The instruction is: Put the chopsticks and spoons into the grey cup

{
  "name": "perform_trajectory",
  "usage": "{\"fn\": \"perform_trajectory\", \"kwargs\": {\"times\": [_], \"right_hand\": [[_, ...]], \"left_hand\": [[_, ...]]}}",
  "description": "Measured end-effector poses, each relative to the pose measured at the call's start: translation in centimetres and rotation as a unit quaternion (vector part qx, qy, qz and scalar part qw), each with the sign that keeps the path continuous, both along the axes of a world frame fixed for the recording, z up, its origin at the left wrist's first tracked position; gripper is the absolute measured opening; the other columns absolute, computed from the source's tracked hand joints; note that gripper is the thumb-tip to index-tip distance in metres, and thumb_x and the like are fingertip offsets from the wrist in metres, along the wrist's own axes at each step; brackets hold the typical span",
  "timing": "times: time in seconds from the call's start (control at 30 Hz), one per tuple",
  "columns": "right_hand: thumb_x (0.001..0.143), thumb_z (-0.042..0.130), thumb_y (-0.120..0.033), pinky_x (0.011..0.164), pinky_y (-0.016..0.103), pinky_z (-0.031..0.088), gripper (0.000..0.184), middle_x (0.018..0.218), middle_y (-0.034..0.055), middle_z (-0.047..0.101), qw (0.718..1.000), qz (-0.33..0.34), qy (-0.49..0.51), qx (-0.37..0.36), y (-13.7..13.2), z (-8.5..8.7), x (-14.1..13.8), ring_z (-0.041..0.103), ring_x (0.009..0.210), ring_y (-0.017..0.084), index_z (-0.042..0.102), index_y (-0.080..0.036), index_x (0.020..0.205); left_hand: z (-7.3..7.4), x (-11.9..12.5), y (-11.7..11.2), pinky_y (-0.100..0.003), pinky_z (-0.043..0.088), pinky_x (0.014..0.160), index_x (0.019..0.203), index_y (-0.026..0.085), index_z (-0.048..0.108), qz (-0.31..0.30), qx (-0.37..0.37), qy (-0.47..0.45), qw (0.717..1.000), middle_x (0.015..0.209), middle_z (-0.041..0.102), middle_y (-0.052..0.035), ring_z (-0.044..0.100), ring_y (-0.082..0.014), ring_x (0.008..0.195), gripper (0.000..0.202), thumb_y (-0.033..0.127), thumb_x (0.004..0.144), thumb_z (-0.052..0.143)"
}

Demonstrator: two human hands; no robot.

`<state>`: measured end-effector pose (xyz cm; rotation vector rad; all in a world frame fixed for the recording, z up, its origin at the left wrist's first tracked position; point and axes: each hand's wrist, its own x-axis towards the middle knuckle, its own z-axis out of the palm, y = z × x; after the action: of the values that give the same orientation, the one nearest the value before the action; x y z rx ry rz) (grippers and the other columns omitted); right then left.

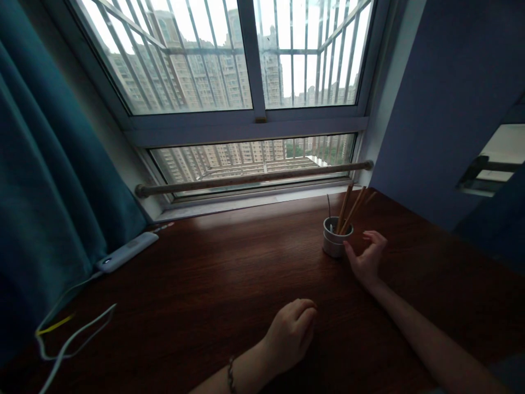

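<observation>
Right, live from beside the desk: the person's bare right hand (368,260) is out by the small, round, pale grey pot (333,247), fingers splayed in a wide C, gripping nothing. Thumb's right up against the pot's R side; contact or a sliver of a gap, can't tell from here.

Pot's upright on the dark reddish-brown wooden desk (197,284), R of centre, toward the window end. In it, a bunch of slim, light-brown wooden sticks (348,216), most tilted R, plus one thin, dark, wiry stem (328,206) on the L side.

Over to the bare left hand (289,334): low, nr the middle, well apart from the pot, back of hand up, fingers curled in loosely. Palm's hidden, so can't tell if anything's clasped inside. There's a dark beaded bracelet (231,376) on that wrist.

Far L: long, white, box-shaped power strip (129,251) beside the teal fabric curtain (61,164), w/ a looped white cable (61,353) and a short yellow strand (56,324) nearer us. Up front, a rusty round metal bar (254,179) spans the window's lower pane.
</observation>
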<state>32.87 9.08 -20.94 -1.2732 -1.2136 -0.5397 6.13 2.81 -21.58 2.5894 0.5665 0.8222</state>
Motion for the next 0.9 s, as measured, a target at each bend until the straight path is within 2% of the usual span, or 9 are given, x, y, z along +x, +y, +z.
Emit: {"fn": "perform_trajectory", "kwargs": {"times": [0.07,0.17,0.27,0.37,0.43,0.6,0.7,0.8,0.9], "right_hand": [[0.069,0.069,-0.047,0.090,0.042,0.037,0.072,0.118,0.0183,0.035,0.998,0.028,0.030,-0.037,0.5,-2.1,0.2,0.039,0.107,0.027,0.035,-0.008,0.120],[0.065,0.072,-0.047,0.096,0.041,0.036,0.086,0.123,0.0171,0.034,0.983,0.106,0.109,-0.107,1.6,-3.6,0.2,0.041,0.109,0.026,0.028,-0.010,0.128],[0.062,0.073,-0.048,0.092,0.039,0.040,0.086,0.118,0.0142,0.044,0.949,0.187,0.183,-0.174,2.3,-4.2,0.3,0.046,0.106,0.025,0.029,-0.013,0.128],[0.062,0.072,-0.049,0.087,0.039,0.043,0.078,0.114,0.0134,0.049,0.934,0.194,0.202,-0.221,2.3,-4.3,0.5,0.050,0.101,0.026,0.038,-0.014,0.122],[0.061,0.072,-0.049,0.086,0.041,0.043,0.074,0.112,0.0133,0.051,0.935,0.183,0.193,-0.233,2.2,-4.2,0.6,0.050,0.100,0.027,0.043,-0.014,0.119],[0.058,0.075,-0.048,0.080,0.038,0.045,0.077,0.105,0.0087,0.056,0.927,0.169,0.199,-0.271,1.7,-3.5,0.6,0.054,0.093,0.026,0.043,-0.017,0.121],[0.060,0.074,-0.049,0.072,0.035,0.046,0.071,0.097,0.0072,0.059,0.924,0.178,0.216,-0.260,1.1,-2.6,-0.5,0.056,0.086,0.025,0.045,-0.016,0.115],[0.063,0.073,-0.049,0.072,0.033,0.047,0.069,0.097,0.0079,0.059,0.925,0.218,0.207,-0.232,0.0,-1.4,-3.0,0.057,0.084,0.024,0.043,-0.016,0.117],[0.066,0.073,-0.043,0.076,0.032,0.047,0.064,0.099,0.0080,0.058,0.907,0.290,0.195,-0.233,-1.7,-0.3,-6.6,0.056,0.089,0.023,0.043,-0.016,0.114]], "left_hand": [[0.1,0.0,0.0,-0.030,0.047,0.081,0.105,0.015,0.044,0.003,0.000,-0.002,1.000,0.105,0.052,-0.0081,0.051,-0.0169,0.093,0.023,0.008,0.084,0.040],[0.0,0.0,0.0,-0.029,0.047,0.082,0.106,0.015,0.044,0.008,-0.005,-0.003,1.000,0.105,0.052,-0.0077,0.051,-0.0164,0.093,0.024,0.007,0.084,0.040],[-0.1,0.0,0.0,-0.030,0.047,0.081,0.107,0.015,0.045,0.008,-0.010,0.001,1.000,0.104,0.052,-0.0076,0.050,-0.0165,0.092,0.025,0.007,0.084,0.040],[-0.2,0.1,0.0,-0.031,0.046,0.082,0.107,0.016,0.045,0.014,-0.011,0.001,1.000,0.105,0.052,-0.0074,0.050,-0.0165,0.092,0.026,0.007,0.084,0.040],[-0.3,0.1,0.1,-0.031,0.046,0.083,0.108,0.016,0.044,0.016,-0.009,0.001,1.000,0.106,0.053,-0.0075,0.050,-0.0169,0.093,0.026,0.007,0.084,0.040],[-0.3,0.1,-0.1,-0.034,0.046,0.083,0.109,0.016,0.044,0.023,0.002,-0.003,1.000,0.108,0.053,-0.0085,0.050,-0.0183,0.094,0.029,0.007,0.082,0.042],[-0.1,0.1,-0.2,-0.031,0.046,0.084,0.108,0.017,0.045,0.038,-0.018,-0.026,0.999,0.106,0.052,-0.0075,0.050,-0.0165,0.094,0.026,0.007,0.083,0.041],[0.4,0.3,0.3,-0.030,0.045,0.090,0.113,0.019,0.043,0.098,-0.030,-0.078,0.992,0.111,0.050,-0.0073,0.049,-0.0156,0.103,0.030,0.009,0.084,0.043],[1.4,0.5,1.2,-0.037,0.038,0.100,0.125,0.020,0.035,0.190,-0.032,-0.128,0.973,0.125,0.044,-0.0089,0.042,-0.0189,0.117,0.046,0.016,0.082,0.052]]}}
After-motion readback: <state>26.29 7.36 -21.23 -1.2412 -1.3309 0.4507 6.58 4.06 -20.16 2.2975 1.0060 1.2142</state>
